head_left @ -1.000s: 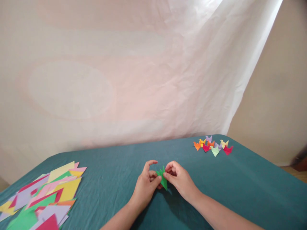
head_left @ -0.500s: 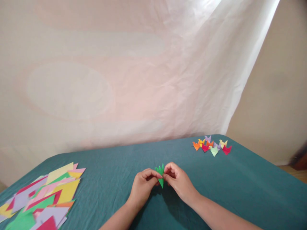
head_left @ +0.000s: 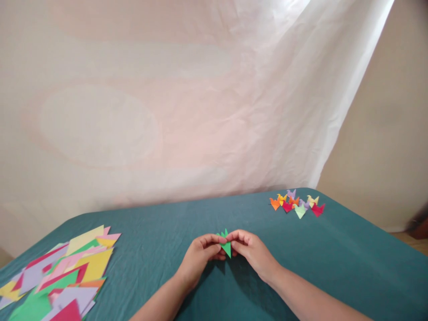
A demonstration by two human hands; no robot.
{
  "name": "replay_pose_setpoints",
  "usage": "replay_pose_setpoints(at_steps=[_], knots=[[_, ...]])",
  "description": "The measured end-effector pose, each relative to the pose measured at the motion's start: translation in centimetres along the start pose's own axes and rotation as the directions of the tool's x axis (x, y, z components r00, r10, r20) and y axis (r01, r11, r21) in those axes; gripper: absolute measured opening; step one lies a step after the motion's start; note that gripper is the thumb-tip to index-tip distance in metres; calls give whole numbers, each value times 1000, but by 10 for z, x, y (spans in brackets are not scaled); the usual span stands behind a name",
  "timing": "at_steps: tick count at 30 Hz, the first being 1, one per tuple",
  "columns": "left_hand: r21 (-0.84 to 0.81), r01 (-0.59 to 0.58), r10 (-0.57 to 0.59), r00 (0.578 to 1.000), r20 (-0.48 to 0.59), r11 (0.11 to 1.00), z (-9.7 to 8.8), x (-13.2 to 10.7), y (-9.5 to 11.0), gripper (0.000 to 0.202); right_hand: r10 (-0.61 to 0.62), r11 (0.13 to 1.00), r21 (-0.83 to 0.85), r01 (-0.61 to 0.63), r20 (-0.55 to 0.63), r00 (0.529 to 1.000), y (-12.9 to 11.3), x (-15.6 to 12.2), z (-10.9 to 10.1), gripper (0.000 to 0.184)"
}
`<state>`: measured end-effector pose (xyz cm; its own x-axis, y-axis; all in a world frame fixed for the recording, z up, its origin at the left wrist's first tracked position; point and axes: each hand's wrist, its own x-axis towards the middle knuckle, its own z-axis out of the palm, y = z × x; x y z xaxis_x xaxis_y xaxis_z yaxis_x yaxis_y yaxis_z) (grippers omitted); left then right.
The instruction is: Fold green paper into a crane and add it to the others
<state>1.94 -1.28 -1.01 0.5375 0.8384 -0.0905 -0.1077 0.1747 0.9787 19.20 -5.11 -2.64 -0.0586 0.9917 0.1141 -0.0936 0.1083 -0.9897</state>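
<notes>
A small green origami bird (head_left: 228,249) of folded paper is held up between both hands, above the middle of the table. One of its points hangs down, and narrow tips stick up over the fingers. My left hand (head_left: 202,257) pinches its left side between thumb and fingers. From the other side my right hand (head_left: 253,254) grips it the same way, thumb in front. The fingertips cover much of the paper, so its inner folds are hidden.
Several small folded paper birds (head_left: 300,211) in orange, red, yellow, purple and pale green stand at the table's far right. A loose spread of coloured paper sheets (head_left: 95,264) lies at the left. Dark green cloth (head_left: 150,249) covers the table; a pale sheet (head_left: 200,111) hangs behind.
My right fingers have come in closer over the top of the green bird and now cover more of it. Its lower point has swung slightly to the right.
</notes>
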Motion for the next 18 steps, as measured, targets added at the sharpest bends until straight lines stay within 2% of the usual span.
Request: replay_pose_setpoints(at_steps=[4, 9, 18], knots=[[-103, 6, -6, 1000, 8, 995, -3, 1, -3, 24, 10, 999, 48, -10, 9, 1000, 2, 2, -1, 20], [-155, 16, -16, 1000, 2, 988, -1, 0, -1, 27, 16, 996, 83, -15, -9, 1000, 8, 3, -3, 24], [-46, 0, -5, 995, -95, 999, 4, 0, -2, 30, 23, 994, 105, -21, -19, 1000, 7, 1, -2, 25]])
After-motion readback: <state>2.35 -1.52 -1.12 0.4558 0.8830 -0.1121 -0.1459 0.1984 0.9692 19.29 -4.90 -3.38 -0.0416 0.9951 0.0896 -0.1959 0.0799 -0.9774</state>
